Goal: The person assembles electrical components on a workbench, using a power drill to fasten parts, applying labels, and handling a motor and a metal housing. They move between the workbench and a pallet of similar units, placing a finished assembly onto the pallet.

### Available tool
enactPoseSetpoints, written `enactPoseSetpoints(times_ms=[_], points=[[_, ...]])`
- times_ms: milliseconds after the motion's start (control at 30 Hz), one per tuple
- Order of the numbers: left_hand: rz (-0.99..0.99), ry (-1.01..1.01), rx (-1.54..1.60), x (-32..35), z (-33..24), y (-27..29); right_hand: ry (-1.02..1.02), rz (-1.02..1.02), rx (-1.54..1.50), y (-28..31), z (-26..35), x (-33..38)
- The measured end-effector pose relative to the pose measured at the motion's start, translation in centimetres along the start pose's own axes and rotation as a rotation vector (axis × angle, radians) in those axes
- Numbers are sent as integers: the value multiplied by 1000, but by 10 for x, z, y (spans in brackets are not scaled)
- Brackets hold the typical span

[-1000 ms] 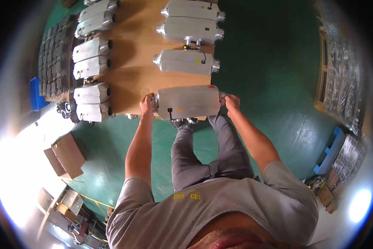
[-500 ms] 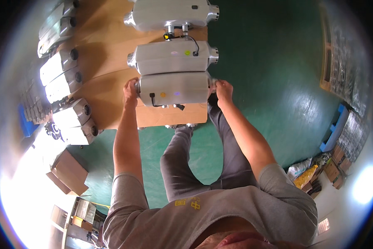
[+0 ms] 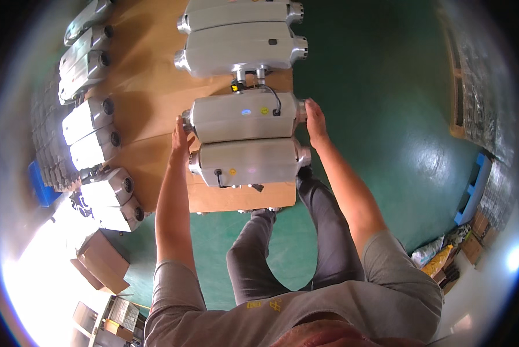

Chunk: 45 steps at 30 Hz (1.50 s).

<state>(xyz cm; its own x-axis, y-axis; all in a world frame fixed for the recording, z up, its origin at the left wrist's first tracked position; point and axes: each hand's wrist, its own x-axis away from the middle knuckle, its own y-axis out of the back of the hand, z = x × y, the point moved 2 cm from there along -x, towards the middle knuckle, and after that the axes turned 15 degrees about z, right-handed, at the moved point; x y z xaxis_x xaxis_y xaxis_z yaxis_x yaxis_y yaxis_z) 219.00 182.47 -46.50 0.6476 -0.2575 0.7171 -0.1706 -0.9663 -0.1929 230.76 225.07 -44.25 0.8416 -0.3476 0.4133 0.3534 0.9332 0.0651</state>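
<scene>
I find the unit (image 3: pixel 225 115) on the cardboard (image 3: pixel 146 115), directly between my hands, long axis left to right, second unit (image 3: pixel 254 161) along its near side. Left hand (image 3: pixel 181 139): at its left end, fingers apart. Right hand (image 3: pixel 316 122): at its right end, fingers straight, unclenched.

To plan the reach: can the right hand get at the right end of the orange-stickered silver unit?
Probably yes: the right hand is near that right end, with nothing visible between.
</scene>
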Motion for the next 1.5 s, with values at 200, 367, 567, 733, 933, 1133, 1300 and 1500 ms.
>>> enactPoseSetpoints(times_ms=[200, 367, 567, 733, 933, 1133, 1300, 1500], points=[[7, -142, 79, -23, -4, -9, -1, 79, 104, -5, -3, -30], [139, -191, 39, -11, -15, -25, -216, 31, 69, -2, 13, -28], [-11, -178, 104, -1, -14, -31, -122, 62, 78, 0, 19, -23], [17, -194, 70, -13, -8, -15, -32, 42, -69, -12, 23, -24], [17, -108, 277, -10, 13, -8, -93, 64, -5, 7, 18, -16], [206, -232, 64, -11, 15, 17, -3, 177, -419, 16, -11, -7], [296, -201, 97, -10, 22, 17, 117, 168, -416, 18, -21, -6], [332, -190, 156, -6, 36, 17, 198, 204, -600, 8, -29, 9]])
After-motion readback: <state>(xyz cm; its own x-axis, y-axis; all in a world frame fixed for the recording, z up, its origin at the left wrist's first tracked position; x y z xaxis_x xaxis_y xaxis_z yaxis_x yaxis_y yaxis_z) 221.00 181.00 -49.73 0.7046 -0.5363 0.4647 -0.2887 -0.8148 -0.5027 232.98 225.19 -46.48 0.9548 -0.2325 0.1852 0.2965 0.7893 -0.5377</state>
